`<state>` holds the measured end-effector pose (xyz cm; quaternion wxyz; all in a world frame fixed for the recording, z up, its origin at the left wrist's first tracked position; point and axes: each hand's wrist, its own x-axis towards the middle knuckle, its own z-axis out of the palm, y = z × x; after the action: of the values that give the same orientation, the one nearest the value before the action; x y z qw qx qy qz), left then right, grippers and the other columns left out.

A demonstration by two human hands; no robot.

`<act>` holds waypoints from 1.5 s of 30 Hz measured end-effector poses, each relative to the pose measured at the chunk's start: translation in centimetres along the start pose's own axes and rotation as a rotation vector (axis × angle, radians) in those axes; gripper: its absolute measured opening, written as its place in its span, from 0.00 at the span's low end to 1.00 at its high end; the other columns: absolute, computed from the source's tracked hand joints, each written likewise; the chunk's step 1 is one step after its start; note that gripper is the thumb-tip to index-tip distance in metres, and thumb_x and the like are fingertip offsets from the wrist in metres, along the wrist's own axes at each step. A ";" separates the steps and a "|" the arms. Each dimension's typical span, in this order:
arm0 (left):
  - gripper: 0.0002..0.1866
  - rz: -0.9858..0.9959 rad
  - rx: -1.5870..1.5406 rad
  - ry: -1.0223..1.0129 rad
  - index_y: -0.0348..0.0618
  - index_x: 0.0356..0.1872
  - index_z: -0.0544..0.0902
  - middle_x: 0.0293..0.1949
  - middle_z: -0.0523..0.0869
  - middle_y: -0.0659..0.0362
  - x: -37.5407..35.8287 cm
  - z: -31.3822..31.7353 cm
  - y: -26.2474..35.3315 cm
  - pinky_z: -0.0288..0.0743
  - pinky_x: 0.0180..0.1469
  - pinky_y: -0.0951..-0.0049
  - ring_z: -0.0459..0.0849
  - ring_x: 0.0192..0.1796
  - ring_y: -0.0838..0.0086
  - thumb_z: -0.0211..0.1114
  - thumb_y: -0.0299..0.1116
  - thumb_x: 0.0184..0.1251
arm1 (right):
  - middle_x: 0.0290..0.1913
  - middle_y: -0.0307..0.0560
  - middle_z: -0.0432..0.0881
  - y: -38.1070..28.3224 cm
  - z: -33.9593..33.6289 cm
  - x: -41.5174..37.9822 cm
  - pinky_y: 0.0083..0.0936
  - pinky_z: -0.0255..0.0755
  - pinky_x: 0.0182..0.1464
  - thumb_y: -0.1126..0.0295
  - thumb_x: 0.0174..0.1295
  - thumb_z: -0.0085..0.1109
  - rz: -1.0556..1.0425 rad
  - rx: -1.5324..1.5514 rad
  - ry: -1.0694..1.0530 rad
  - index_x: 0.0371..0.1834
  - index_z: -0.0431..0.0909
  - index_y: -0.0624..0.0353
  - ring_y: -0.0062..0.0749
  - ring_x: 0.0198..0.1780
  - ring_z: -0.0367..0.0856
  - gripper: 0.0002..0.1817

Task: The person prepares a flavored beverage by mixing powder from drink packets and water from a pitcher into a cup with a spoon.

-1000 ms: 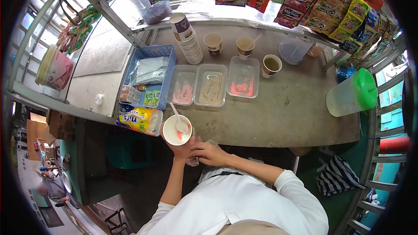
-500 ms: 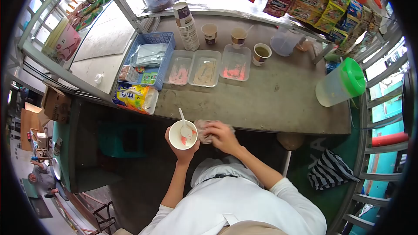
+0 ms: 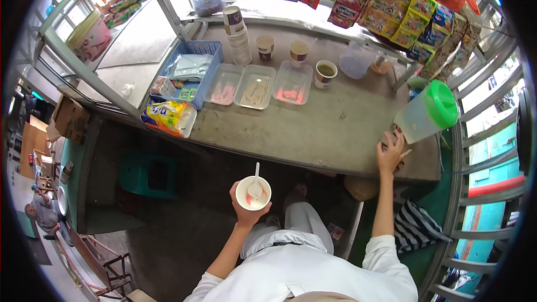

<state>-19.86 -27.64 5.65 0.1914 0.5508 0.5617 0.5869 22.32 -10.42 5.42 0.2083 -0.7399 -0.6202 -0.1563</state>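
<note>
My left hand [image 3: 250, 210] is wrapped around a paper cup [image 3: 243, 197], held upright in front of the counter's edge. In it lean a white plastic spoon [image 3: 257, 174] and some pink and white contents. My right hand [image 3: 392, 154] reaches to the counter's right end, fingers spread, close beside the base of a clear pitcher [image 3: 413, 124] with a green lid [image 3: 439, 104]. Small dark patches show near those fingertips; I cannot make out what they are.
Three plastic trays [image 3: 256, 88] with pink or tan residue stand on the counter [image 3: 251, 128]. Behind are stacked cups [image 3: 240, 48], a cup of greenish liquid [image 3: 324, 72], and a blue basket [image 3: 210, 70]. Sachets [image 3: 386, 8] hang above. A teal stool [image 3: 148, 173] stands below.
My right hand has left the crumpled brownish cloth's earlier spot beside the cup and swung right to the pitcher. The cup has moved slightly right and down; the cloth is no longer clearly visible.
</note>
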 end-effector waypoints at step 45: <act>0.53 0.001 -0.096 -0.217 0.40 0.62 0.61 0.53 0.78 0.51 10.5 22.9 0.5 0.75 0.58 0.64 0.80 0.55 0.62 0.86 0.34 0.30 | 0.69 0.50 0.62 1.8 0.1 -1.0 0.60 0.44 0.68 0.66 0.52 0.61 0.122 -0.053 -0.226 0.61 0.74 0.40 0.49 0.70 0.57 0.29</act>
<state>-3.22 -8.68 5.18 0.2769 0.6016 0.5088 0.5500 23.92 -11.48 4.62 0.1265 -0.7945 -0.5892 -0.0753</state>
